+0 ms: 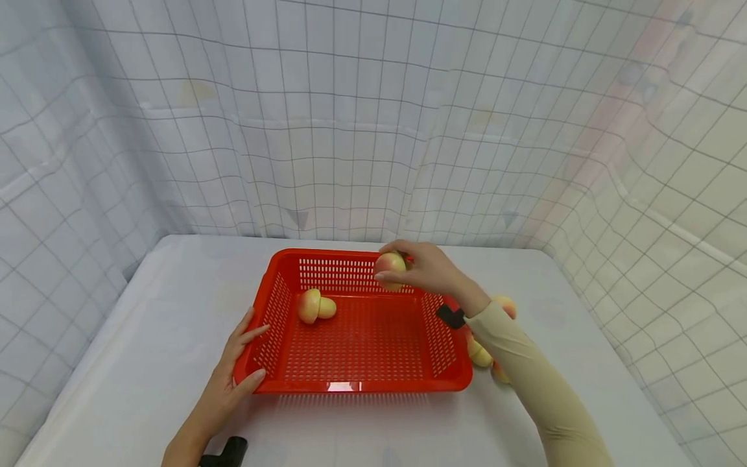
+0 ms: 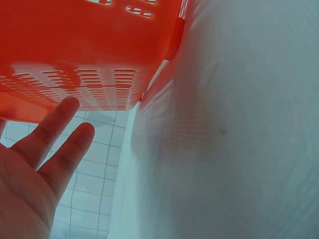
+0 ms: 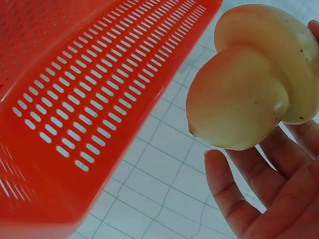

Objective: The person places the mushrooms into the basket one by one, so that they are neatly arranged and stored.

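Observation:
My right hand (image 1: 428,266) holds a yellow and pinkish mushroom (image 1: 390,267) above the far right part of the red basket (image 1: 344,387). Up close in the right wrist view, this mushroom (image 3: 234,99) shows a thick rounded stem and a wider cap, with the fingers under and behind it. At the basket's near left corner rests my left hand (image 1: 230,376), thumb at the rim. Two of its fingers (image 2: 70,152) spread out straight beside the basket in the left wrist view. Another mushroom (image 1: 309,306) lies on its side inside the basket, toward the left.
Several more mushrooms (image 1: 480,353) lie on the white-covered table (image 1: 128,363) just right of the basket, partly hidden by my right forearm. A white grid-patterned curtain (image 1: 350,143) hangs behind the table and along its sides.

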A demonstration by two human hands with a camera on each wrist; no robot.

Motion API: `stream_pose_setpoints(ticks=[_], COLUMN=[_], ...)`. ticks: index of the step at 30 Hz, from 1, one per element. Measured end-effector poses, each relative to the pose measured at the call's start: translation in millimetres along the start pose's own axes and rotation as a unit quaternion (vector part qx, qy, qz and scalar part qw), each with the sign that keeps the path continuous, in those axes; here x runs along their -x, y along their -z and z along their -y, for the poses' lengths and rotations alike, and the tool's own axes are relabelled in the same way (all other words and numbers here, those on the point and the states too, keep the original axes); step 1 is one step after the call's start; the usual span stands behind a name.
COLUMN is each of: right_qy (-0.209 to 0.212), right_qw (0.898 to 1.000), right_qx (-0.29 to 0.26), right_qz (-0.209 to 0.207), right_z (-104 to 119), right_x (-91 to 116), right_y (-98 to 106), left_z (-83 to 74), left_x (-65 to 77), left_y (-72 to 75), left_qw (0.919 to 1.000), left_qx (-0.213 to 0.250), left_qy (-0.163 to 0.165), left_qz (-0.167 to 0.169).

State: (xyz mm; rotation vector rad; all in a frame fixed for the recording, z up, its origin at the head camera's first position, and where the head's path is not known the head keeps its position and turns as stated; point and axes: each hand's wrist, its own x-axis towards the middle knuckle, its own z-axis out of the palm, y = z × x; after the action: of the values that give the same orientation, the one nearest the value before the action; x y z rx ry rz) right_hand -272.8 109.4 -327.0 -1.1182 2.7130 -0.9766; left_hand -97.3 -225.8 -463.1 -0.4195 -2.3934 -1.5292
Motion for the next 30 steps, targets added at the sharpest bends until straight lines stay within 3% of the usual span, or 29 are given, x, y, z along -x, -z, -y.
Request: stream_pose_setpoints(ticks=[16,24,30], right_qy=[0.004,0.004,-0.026], right_qw=[0.997,0.997,0.994], right_qx=[0.057,0.018,0.0], right_qz=[0.045,0.073,0.104], right_z=[-8,-11,-18], right_x=[-25,-37,-43], right_y=[-25,-37,-48], left_z=[-0.6,-0.9,0.2], left_x=[-0.9,-1.1,-1.3], left_y=[-1.3,-2.1,-2.2], left_qw=[1.0,1.0,1.0], left_qx=[0.009,0.007,0.001], left_qy=[0.002,-0.001,0.002], left_qz=[0.001,0.001,-0.001])
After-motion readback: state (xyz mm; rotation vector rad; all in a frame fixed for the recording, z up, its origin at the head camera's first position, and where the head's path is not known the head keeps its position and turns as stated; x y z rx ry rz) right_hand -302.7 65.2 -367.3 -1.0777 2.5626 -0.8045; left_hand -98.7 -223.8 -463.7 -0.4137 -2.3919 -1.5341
